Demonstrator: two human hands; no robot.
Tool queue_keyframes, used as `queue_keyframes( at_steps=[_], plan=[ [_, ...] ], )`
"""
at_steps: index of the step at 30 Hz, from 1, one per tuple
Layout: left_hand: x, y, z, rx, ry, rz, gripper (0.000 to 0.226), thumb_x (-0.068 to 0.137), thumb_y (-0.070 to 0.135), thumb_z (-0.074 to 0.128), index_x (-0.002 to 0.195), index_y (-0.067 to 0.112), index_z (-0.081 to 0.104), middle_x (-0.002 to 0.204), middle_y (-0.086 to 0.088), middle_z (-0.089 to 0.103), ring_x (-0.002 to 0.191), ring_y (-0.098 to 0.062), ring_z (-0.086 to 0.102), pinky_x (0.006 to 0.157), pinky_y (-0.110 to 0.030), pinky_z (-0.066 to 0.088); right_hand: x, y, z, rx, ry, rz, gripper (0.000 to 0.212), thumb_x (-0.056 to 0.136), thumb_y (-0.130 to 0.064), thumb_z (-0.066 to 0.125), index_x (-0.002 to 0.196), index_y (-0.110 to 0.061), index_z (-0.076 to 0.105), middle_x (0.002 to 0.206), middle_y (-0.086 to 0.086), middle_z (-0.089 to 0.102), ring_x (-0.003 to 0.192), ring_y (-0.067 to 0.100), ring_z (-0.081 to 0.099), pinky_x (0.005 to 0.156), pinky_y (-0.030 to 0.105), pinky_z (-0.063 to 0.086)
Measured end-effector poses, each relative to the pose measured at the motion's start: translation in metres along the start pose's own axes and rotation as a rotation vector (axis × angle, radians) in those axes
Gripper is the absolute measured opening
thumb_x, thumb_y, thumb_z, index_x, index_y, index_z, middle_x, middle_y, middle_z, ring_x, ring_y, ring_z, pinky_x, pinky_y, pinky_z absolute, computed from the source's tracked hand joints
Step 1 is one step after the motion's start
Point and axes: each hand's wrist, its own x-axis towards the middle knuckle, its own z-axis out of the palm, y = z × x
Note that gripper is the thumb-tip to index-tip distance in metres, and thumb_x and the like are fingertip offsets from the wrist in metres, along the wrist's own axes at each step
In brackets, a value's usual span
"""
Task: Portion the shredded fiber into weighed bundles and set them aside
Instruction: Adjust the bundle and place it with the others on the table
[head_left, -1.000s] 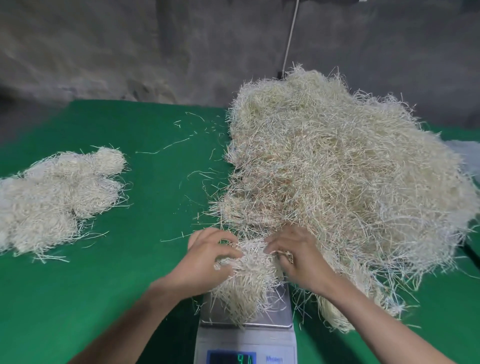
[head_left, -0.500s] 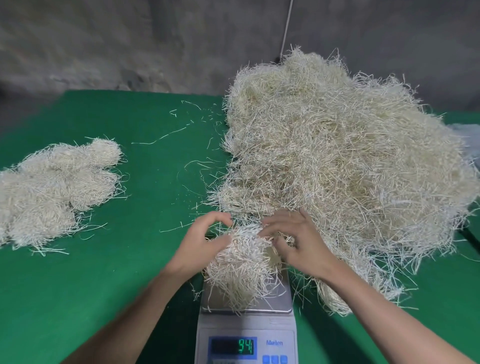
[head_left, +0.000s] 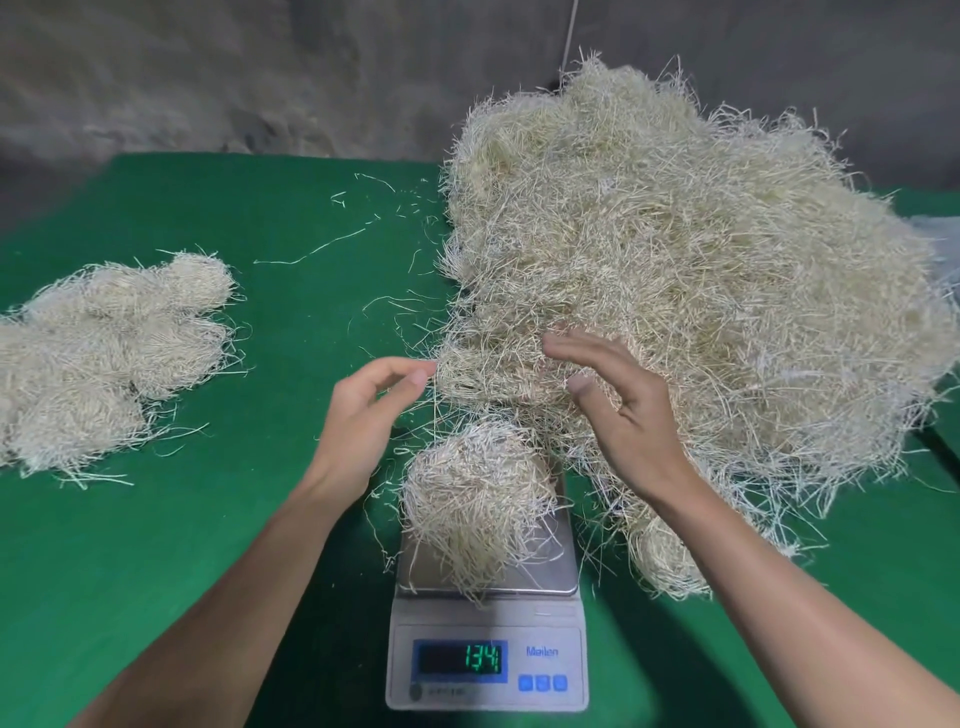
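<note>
Far to the left of the left hand, the bundles (head_left: 104, 358) lie clustered on the green table (head_left: 156, 545), touching one another. Stray strands (head_left: 322, 249) lie scattered on the table beyond that hand. The left hand (head_left: 371, 410) hovers with its fingers loosely curved and thumb apart from them. It grips nothing, and its fingertips are just beside the pile's near left edge.

Below and between the two hands, a portion (head_left: 478, 493) of fiber sits on the scale (head_left: 488, 654), touched by neither hand and trailing over the pan's front edge. The display (head_left: 460, 659) reads 134.

The right hand (head_left: 618, 410) is spread open, palm turned left, fingers straight and parted. It is held over the pile's near edge and holds nothing. Beyond and to the right of it, the pile (head_left: 701, 286) rises high and wide. A small clump (head_left: 660, 556) lies under the right forearm, just beside the scale.
</note>
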Motion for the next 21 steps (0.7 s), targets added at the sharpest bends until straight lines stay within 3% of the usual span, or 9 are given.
queue_keyframes(
  at_steps=[5,8,21],
  plan=[
    [-0.0022,0.0012,0.0032,-0.018,0.005,-0.021,0.013,0.090,0.020,0.058,0.095,0.026,0.069,0.104,0.018,0.069,0.102,0.008,0.057,0.082,-0.010,0.037,-0.0029,0.0015,0.0017,-0.028,-0.039,-0.036,0.023,0.092,-0.023,0.049,0.113,-0.026,0.060,0.119,-0.014,0.060,0.121,0.011,0.052,0.108,0.056,0.029],
    [-0.0032,0.0006,0.0035,-0.013,0.001,-0.027,0.011,0.089,0.020,0.059,0.094,0.024,0.069,0.103,0.019,0.068,0.102,0.007,0.057,0.087,-0.017,0.037,-0.0028,0.0005,0.0021,-0.021,-0.041,-0.038,0.026,0.090,-0.016,0.050,0.112,-0.027,0.060,0.117,-0.018,0.059,0.118,0.009,0.053,0.107,0.053,0.032],
    [-0.0036,-0.0020,0.0054,-0.014,-0.004,-0.029,0.013,0.088,0.018,0.061,0.090,0.027,0.069,0.101,0.017,0.069,0.103,0.002,0.058,0.094,-0.024,0.038,-0.0032,0.0000,0.0042,0.021,-0.056,-0.037,0.028,0.089,-0.014,0.049,0.109,-0.030,0.060,0.117,-0.015,0.060,0.119,0.010,0.053,0.107,0.057,0.030]
  ],
)
